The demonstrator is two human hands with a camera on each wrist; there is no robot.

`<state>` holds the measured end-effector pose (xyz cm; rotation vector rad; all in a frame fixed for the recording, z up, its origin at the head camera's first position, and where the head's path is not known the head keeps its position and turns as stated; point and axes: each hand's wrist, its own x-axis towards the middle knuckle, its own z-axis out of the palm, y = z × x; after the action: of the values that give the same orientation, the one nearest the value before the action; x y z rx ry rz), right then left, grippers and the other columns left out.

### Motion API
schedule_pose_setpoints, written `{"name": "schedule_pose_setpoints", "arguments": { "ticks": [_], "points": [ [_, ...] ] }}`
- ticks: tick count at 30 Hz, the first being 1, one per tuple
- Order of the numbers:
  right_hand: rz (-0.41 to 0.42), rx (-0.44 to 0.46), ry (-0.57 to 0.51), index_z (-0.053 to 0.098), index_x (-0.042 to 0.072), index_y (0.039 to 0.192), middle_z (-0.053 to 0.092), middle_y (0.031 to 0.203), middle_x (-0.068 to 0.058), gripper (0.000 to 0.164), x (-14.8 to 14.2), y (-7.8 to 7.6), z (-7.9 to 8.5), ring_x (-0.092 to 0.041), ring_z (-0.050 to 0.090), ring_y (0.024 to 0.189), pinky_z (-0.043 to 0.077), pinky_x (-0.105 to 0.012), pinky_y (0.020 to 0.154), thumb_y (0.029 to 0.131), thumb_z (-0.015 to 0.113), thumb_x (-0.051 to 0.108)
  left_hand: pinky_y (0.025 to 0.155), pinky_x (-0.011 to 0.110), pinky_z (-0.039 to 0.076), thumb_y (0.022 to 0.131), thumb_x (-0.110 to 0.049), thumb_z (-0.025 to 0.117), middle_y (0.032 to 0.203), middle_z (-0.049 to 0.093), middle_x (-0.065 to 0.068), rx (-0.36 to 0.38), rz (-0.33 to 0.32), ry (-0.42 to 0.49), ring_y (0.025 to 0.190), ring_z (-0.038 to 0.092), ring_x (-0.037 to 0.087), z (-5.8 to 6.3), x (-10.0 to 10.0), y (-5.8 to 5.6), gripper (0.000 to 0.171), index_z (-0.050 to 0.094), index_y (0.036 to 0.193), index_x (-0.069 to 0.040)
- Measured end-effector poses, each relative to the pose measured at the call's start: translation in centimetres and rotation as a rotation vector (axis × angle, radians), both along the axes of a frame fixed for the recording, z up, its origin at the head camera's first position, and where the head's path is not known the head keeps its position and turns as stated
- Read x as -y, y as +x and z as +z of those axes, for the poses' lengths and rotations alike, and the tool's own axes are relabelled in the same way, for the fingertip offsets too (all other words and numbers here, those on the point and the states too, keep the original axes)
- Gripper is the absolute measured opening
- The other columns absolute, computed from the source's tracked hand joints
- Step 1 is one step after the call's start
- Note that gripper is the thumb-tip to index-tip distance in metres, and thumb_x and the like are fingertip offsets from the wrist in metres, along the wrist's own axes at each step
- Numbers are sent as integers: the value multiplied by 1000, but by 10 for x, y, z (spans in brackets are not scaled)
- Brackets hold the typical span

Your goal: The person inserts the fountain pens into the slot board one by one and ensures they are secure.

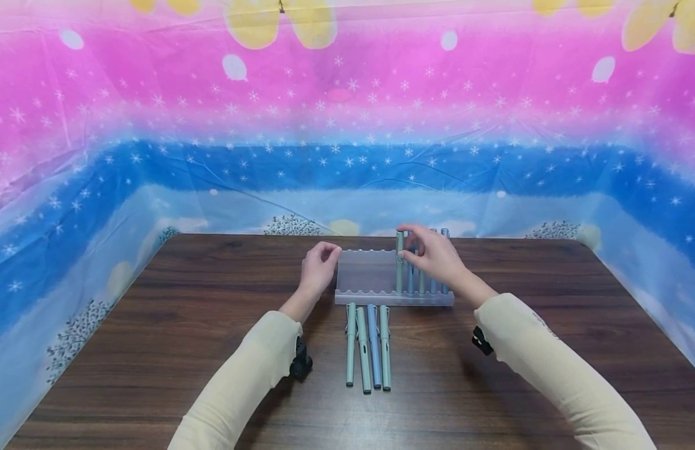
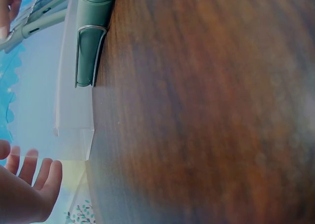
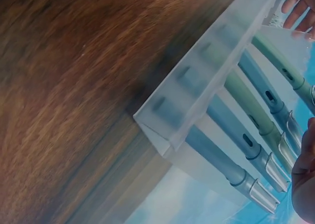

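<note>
A clear plastic pen rack (image 1: 365, 273) with scalloped edges stands on the table. My left hand (image 1: 318, 272) pinches the upper left corner of its back panel between thumb and fingers. At the top of a green pen (image 1: 400, 275), my right hand (image 1: 435, 257) grips with thumb and fingertips; the pen stands upright in the rack, its lower end in the front ledge. To its right, blue and green pens (image 3: 231, 135) stand in neighbouring slots, partly hidden by the right hand in the head view. Their metal clips show in the right wrist view.
In front of the rack, several capped pens lie side by side on the dark wooden table (image 1: 212, 294): green ones (image 1: 350, 350) and a blue one (image 1: 374, 350). A patterned pink and blue cloth (image 1: 347, 162) hangs around the table's back and sides.
</note>
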<state>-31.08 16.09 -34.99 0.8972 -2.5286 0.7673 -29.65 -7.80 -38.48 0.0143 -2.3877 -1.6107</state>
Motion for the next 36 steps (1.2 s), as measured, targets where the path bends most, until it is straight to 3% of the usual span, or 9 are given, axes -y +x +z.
{"name": "schedule_pose_setpoints", "arguments": {
  "ticks": [10,36],
  "points": [
    [-2,61,56,41,16,129,49,59,8,54,-2,-1,0,-10,43,45,36,-28,41,81,65,22,80,34,42,89,-18,53,96,60,11,4,10,-17,92,53,23,0,0,-1,19,59,96,-2],
    [-48,123,131,37,18,133,45,54,3,58,1,-5,2,-14,36,41,28,-26,37,82,63,26,78,33,43,89,-20,53,96,59,9,16,10,-15,91,53,22,-2,0,-2,19,59,97,-4]
  ]
}}
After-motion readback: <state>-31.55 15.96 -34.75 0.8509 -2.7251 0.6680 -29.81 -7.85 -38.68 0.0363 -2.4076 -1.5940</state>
